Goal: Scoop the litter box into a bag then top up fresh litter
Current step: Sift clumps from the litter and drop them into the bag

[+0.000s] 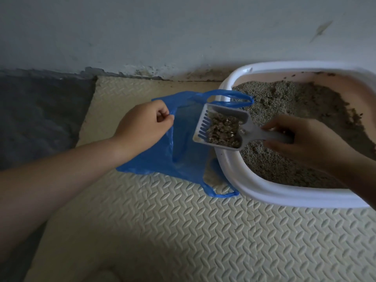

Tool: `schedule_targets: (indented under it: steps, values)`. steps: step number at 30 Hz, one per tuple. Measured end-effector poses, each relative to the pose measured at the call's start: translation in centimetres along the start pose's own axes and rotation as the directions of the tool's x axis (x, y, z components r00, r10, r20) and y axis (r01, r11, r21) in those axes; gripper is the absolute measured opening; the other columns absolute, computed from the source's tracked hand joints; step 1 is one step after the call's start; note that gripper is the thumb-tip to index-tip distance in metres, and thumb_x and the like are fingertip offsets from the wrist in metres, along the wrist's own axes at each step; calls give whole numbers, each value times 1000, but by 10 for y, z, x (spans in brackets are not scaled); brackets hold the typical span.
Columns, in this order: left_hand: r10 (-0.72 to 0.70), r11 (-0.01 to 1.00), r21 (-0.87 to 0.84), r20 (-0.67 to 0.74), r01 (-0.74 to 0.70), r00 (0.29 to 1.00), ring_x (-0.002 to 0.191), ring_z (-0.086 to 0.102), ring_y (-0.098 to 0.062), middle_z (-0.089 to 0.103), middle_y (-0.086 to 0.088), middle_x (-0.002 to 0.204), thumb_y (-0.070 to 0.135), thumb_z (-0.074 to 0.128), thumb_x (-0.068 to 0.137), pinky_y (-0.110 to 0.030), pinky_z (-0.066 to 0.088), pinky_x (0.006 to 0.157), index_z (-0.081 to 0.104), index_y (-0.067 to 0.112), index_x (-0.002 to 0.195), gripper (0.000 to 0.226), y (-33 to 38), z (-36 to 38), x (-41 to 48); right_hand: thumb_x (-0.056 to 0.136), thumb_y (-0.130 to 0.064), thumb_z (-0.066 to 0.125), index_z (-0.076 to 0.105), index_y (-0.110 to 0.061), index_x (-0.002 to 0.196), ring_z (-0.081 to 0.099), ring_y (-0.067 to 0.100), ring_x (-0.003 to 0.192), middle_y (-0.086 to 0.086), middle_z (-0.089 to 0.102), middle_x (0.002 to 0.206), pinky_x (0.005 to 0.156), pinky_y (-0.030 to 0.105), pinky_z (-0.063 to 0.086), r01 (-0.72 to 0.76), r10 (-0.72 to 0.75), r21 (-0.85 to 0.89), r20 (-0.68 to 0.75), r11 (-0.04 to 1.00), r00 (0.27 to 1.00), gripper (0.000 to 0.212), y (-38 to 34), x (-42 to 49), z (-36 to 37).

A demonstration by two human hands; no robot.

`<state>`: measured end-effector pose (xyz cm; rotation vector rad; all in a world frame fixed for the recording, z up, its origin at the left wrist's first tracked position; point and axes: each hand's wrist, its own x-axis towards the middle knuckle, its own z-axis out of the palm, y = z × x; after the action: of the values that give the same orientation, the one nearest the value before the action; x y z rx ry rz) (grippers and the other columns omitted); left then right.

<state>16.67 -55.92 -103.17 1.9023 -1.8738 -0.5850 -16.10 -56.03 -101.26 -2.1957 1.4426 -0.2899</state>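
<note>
A white litter box [244,180] with pink inner walls stands at the right, filled with grey-brown litter [289,102]. A blue plastic bag [162,155] lies against its left rim on the mat. My left hand [142,127] pinches the bag's upper edge and holds it up. My right hand [301,139] grips the handle of a white slotted scoop [219,127]. The scoop is loaded with clumped litter and hangs over the box's left rim, with its front end above the bag's mouth.
A cream foam mat [183,231] with a raised tread pattern covers the floor. A dark grey mat [40,119] lies at the left. The pale wall [162,33] runs close behind, with dirt along its base.
</note>
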Motion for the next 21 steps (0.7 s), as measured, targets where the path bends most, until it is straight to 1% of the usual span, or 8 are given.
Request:
schedule_targets:
  steps: [2,4,7,9,11,13,18,21]
  values:
    - [-10,999,-31,-11,10,1000,64,56,-12,62,2,71,31,59,91,-29,43,59,59,18,80,17,-3,-3,-2,81,-28,67,64,-33,102,56,-1,56,-20,59,65,54,22,42,49,-44,-79,68,996,997,22,-15,18,1]
    - [-18,999,-47,-12,17,1000,64,56,-12,61,2,72,31,59,91,-29,43,59,59,18,80,18,-6,-4,-4,86,-27,62,65,-32,107,57,5,62,-19,58,69,59,26,43,101,-88,-119,112,988,990,22,-31,36,7]
    - [-21,998,-54,-3,21,1000,65,57,-14,61,1,72,32,59,91,-33,44,60,59,18,79,18,-10,-5,-7,90,-26,56,64,-32,111,62,19,77,-9,66,85,63,26,38,192,-173,-255,95,948,980,24,-52,54,16]
    - [-22,998,-52,-6,22,1000,64,56,-14,61,1,71,32,59,91,-31,44,60,59,18,79,18,-11,-6,-8,90,-25,52,63,-32,112,63,24,88,-5,69,96,66,29,42,223,-214,-325,66,919,975,25,-61,60,19]
    - [-29,998,-54,-16,28,999,64,55,-13,61,1,71,32,59,91,-29,43,59,59,18,79,19,-13,-7,-8,91,-24,50,63,-31,112,63,25,92,-5,68,100,70,32,48,249,-244,-346,58,905,968,27,-65,63,22]
    - [-30,997,-70,-20,29,999,63,55,-15,61,0,70,31,60,91,-32,44,60,58,18,78,19,-14,-9,-8,91,-23,47,63,-29,111,62,25,93,-4,67,99,71,34,50,261,-261,-381,52,887,964,27,-67,65,27]
    - [-35,997,-74,-26,33,999,62,55,-14,60,1,69,31,61,90,-34,45,61,59,18,78,18,-16,-11,-8,93,-23,45,62,-28,114,61,26,91,-2,63,95,66,30,40,285,-284,-417,66,863,957,27,-66,62,33]
    - [-40,996,-78,-20,38,999,63,55,-13,61,1,70,31,60,90,-35,45,62,59,19,78,18,-17,-11,-7,93,-23,44,61,-30,116,61,25,95,-5,64,102,66,29,40,270,-272,-414,55,870,961,30,-66,58,32]
